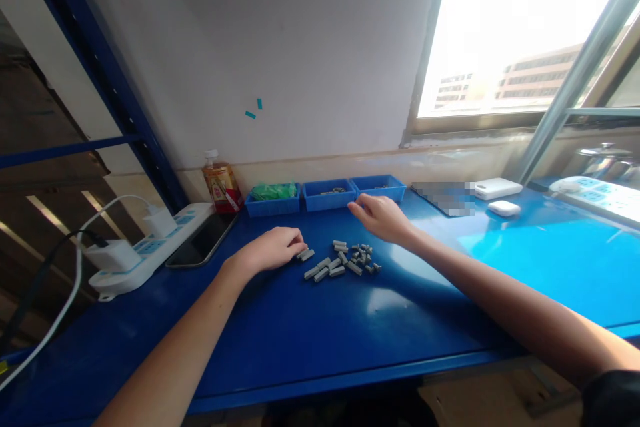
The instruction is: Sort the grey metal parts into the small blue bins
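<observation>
My left hand (274,247) rests low over the blue tabletop, its fingers curled and together. The fingertips are at a pair of short grey metal spacers (307,255) on the left; whether they grip anything is hidden. Right of it lies a loose group of grey hexagonal metal spacers (336,265), and beside them a cluster of small screws (362,253). My right hand (381,215) is raised in front of the right blue bin (384,195), thumb and fingers closed together. What is between them, if anything, is too small to make out.
Along the wall stand a middle bin (327,202) with small metal parts and a left bin (274,208) with green plastic. A drink bottle (223,183), phone (203,240) and power strip (150,247) are left. White cases (504,207) and another power strip (600,197) are right.
</observation>
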